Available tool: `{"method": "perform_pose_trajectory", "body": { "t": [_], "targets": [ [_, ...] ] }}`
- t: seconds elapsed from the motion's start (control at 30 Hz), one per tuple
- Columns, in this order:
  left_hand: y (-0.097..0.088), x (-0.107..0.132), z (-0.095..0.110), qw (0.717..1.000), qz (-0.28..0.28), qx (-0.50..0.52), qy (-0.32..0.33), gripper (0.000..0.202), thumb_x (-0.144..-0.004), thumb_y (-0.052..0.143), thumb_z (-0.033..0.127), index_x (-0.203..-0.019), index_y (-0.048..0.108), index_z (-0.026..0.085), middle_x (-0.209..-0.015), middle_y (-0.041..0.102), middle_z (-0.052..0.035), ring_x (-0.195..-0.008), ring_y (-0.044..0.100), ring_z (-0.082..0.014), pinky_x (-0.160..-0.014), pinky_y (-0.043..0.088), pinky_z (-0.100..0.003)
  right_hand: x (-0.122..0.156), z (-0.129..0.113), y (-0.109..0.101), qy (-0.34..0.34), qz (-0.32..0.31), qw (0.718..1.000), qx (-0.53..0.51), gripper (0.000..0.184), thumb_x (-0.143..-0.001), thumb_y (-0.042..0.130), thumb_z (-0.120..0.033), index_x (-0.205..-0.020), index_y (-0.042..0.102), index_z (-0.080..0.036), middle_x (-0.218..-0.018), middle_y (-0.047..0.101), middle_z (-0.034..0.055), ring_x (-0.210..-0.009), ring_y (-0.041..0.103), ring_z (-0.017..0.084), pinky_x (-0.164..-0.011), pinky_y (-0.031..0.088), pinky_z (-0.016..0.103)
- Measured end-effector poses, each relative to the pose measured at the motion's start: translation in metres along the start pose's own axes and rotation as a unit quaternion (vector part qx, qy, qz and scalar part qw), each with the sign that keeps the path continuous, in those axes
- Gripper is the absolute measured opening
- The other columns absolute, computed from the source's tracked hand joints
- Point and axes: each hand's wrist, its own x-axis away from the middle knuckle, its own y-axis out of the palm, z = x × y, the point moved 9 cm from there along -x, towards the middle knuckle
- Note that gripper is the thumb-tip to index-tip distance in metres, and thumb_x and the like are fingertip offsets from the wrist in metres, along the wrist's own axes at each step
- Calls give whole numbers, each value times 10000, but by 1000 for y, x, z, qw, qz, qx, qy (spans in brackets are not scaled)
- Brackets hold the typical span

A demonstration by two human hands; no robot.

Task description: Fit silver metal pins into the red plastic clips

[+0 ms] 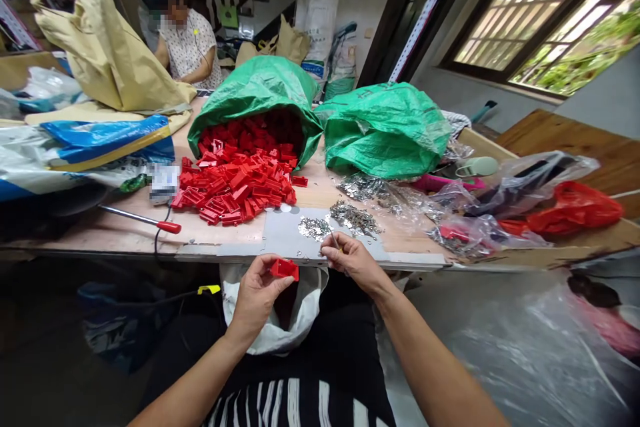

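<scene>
My left hand point(257, 293) is closed around a small red plastic piece point(284, 269), held just below the table's front edge. My right hand point(350, 257) pinches a thin metal piece point(334, 238) at the table edge, beside a small heap of shiny metal clips point(314, 228) on a grey sheet point(285, 230). A large pile of red plastic pieces point(240, 177) spills from a green sack point(257, 90) just behind. A white bag point(300, 313) hangs open in my lap under both hands.
A second green sack point(385, 127) lies to the right, with more metal clips point(370, 190) and clear and red plastic bags point(570, 207) beyond. A red-handled tool point(145, 219) lies at the left. Another person point(185, 40) sits at the far side, near brown paper sacks point(105, 47).
</scene>
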Motion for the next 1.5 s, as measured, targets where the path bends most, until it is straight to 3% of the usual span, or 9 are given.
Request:
{"method": "perform_pose_trajectory", "body": {
  "t": [0.13, 0.37, 0.57, 0.73, 0.9, 1.07, 1.17, 1.3, 1.5],
  "targets": [
    [0, 4, 13, 996, 7, -71, 57, 295, -670, 756, 226, -930, 620, 207, -1096, 669, -63, -1025, 622, -218, -940, 460, -344, 15, -19, 22, -84, 21, 993, 84, 215, -776, 653, -375, -754, 560, -183, -643, 496, -40, -581, 439, 93, -546, 379, 218],
    [0, 9, 20, 986, 17, -135, 97, 319, -672, 752, 222, -978, 668, 252, -1020, 698, -47, -985, 636, -239, -932, 453, -352, 33, -31, 45, -183, 49, 945, 266, 97, -878, 539, -248, -846, 617, -199, -718, 608, 5, -647, 528, 130, -622, 417, 240],
    [2, 13, 29, 964, 12, -219, 150, 332, -714, 719, 239, -1037, 660, 285, -1034, 704, -34, -942, 648, -231, -898, 461, -337, 40, -33, 54, -234, 55, 920, 310, 82, -891, 520, -209, -864, 598, -202, -771, 620, 38, -680, 561, 155, -636, 434, 260],
    [3, 14, 30, 969, 15, -203, 138, 343, -690, 733, 227, -1023, 678, 285, -1024, 709, -33, -926, 652, -233, -879, 467, -330, 41, -34, 60, -250, 47, 914, 315, 90, -885, 523, -193, -865, 610, -208, -759, 612, 39, -694, 572, 163, -640, 445, 268],
    [2, 18, 27, 976, 27, -174, 130, 353, -672, 752, 205, -1010, 688, 282, -1021, 707, -34, -946, 652, -227, -899, 466, -320, 39, -33, 60, -232, 42, 935, 264, 118, -890, 522, -200, -851, 633, -202, -770, 620, 43, -711, 577, 162, -660, 451, 271],
    [1, 19, 24, 977, 34, -156, 142, 323, -717, 725, 229, -1029, 653, 268, -1073, 689, -42, -990, 643, -228, -910, 474, -334, 37, -22, 56, -164, -2, 973, 164, 176, -896, 523, -291, -915, 673, -201, -807, 618, 37, -769, 579, 163, -703, 454, 275],
    [2, 18, 25, 976, 30, -155, 148, 318, -723, 722, 235, -1029, 639, 265, -1076, 687, -38, -989, 646, -223, -913, 474, -334, 35, -8, 45, -103, -9, 992, 67, 235, -885, 527, -368, -998, 643, -198, -788, 598, 18, -662, 540, 132, -605, 436, 249],
    [3, 19, 26, 977, 24, -149, 147, 319, -722, 723, 232, -1030, 644, 268, -1069, 694, -36, -993, 647, -227, -921, 473, -335, 31, 4, 32, -55, 28, 998, 21, 252, -843, 575, -411, -956, 588, -186, -703, 504, -27, -510, 370, 77, -472, 322, 214],
    [7, 21, 30, 965, 3, -200, 170, 362, -719, 728, 228, -1072, 669, 280, -1093, 703, -39, -1001, 652, -235, -916, 482, -333, 26, 4, 46, -70, 3, 996, 53, 210, -821, 605, -382, -820, 531, -186, -714, 468, -34, -643, 414, 102, -589, 354, 223]
  ]
}}
